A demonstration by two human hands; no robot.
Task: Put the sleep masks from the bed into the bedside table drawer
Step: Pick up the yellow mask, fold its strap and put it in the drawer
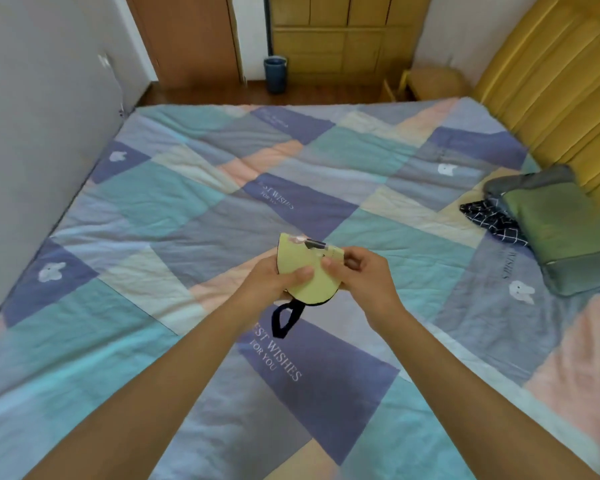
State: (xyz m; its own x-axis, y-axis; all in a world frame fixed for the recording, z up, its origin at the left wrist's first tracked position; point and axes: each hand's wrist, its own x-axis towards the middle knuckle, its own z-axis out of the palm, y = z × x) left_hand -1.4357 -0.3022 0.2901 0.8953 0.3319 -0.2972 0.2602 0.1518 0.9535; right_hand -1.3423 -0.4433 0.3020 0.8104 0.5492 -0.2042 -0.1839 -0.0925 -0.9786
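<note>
- I hold one sleep mask [309, 271] up over the middle of the bed [187, 209], clear of the quilt; it is soft, pale yellow fabric, folded into a rounded half-moon with a dark edge along its lower curve.
- My left hand [278, 277] grips the mask's left side, thumb pressed flat on the yellow face and fingers curled behind it.
- My right hand [361, 275] pinches the mask's right upper corner between thumb and curled fingers.
- One black elastic strap [284, 318] hangs from the mask's bottom edge in a limp loop below my left hand.
- A small dark tab sits at the mask's top edge beside a pinkish patch; it is too blurred for me to say what it is.
- The quilt is thin, wrinkled patchwork in teal, purple, grey, cream and peach blocks, with four white bunny prints that I can count and printed lettering on the purple blocks.
- Two pillows [565, 230] lie stacked at the right edge, the upper one olive green and smooth, the lower one grey.
- One dark navy cloth [492, 220] with a white grid pattern lies crumpled against the pillows.
- The padded headboard [551, 81] is mustard yellow with vertical channels.
- One low wooden bedside table [433, 83] stands at the bed's far right corner.
- One round blue bin [275, 74] stands on the wood floor by the wooden wardrobe [343, 36].
</note>
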